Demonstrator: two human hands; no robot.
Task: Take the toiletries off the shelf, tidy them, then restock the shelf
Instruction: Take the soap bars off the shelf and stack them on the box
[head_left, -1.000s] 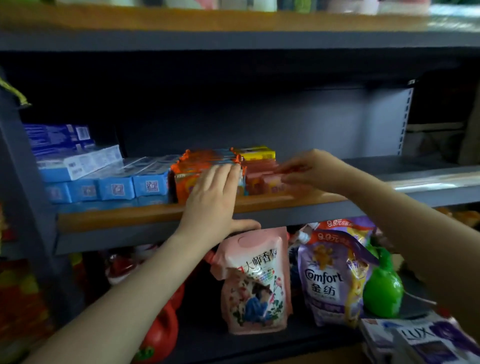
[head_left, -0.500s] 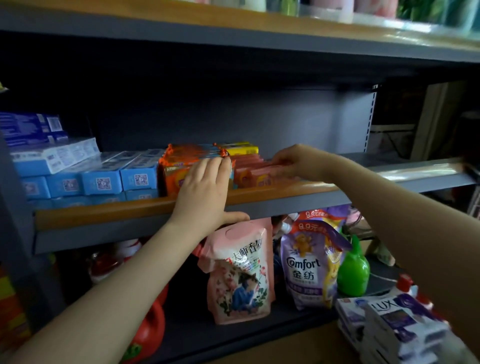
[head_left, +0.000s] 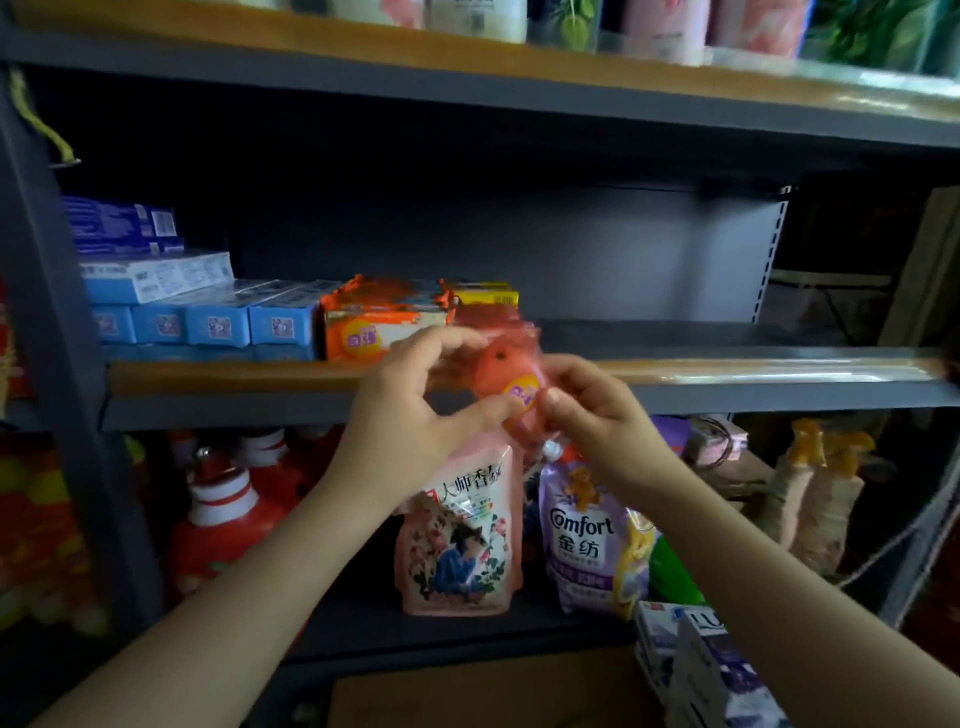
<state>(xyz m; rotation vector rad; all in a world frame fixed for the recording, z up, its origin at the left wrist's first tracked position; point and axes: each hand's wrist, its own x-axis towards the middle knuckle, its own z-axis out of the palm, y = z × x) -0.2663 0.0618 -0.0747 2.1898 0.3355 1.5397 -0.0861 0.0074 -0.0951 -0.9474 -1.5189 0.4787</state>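
Observation:
Both hands hold a stack of pink-red wrapped soap packs (head_left: 506, 364) just in front of the middle shelf's wooden edge (head_left: 249, 375). My left hand (head_left: 415, 400) grips its left side; my right hand (head_left: 587, 410) pinches its right lower corner. On the shelf behind stand an orange soap pack (head_left: 379, 325), a yellow box (head_left: 485, 295) and rows of blue toothpaste boxes (head_left: 208, 319). The right half of the shelf board (head_left: 701, 338) carries nothing.
The shelf below holds a pink refill pouch (head_left: 460, 540), a purple Comfort pouch (head_left: 592, 545), a green bottle (head_left: 672, 571) and red bottles (head_left: 223, 519). LUX boxes (head_left: 696, 660) sit at the lower right. Bottles line the top shelf (head_left: 660, 26). A grey upright post (head_left: 47, 312) stands left.
The pink-red soap packs left the shelf and now hang in front of its edge. My left hand moved off the orange pack and joined the right hand on them.

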